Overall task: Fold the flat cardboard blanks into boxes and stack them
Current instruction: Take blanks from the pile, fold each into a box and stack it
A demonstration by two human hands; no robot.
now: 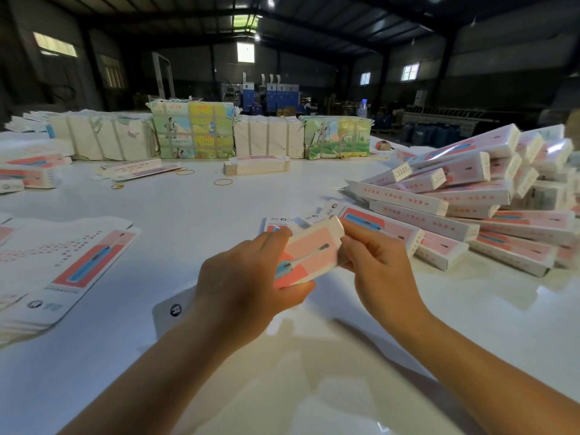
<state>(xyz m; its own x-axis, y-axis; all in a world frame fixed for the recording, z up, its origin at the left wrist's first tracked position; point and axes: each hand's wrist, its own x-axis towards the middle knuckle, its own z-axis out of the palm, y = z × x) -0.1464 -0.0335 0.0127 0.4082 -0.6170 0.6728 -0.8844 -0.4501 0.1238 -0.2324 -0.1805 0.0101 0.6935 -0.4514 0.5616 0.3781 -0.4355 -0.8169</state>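
The left hand [248, 277] curls around a pink box [309, 254], thumb under it. The right hand [376, 265] pinches the box's far end at 1 o'clock. Both grips hold it just above the white bench [188, 202]. Folded boxes [470, 196] pile up at 2 o'clock; flat blanks [62, 265] lie at 9 o'clock.

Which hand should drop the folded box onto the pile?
Probably the right hand. It already pinches the far end of the box, and the pile of finished boxes lies on its side of the table. The left hand would have to cross over.
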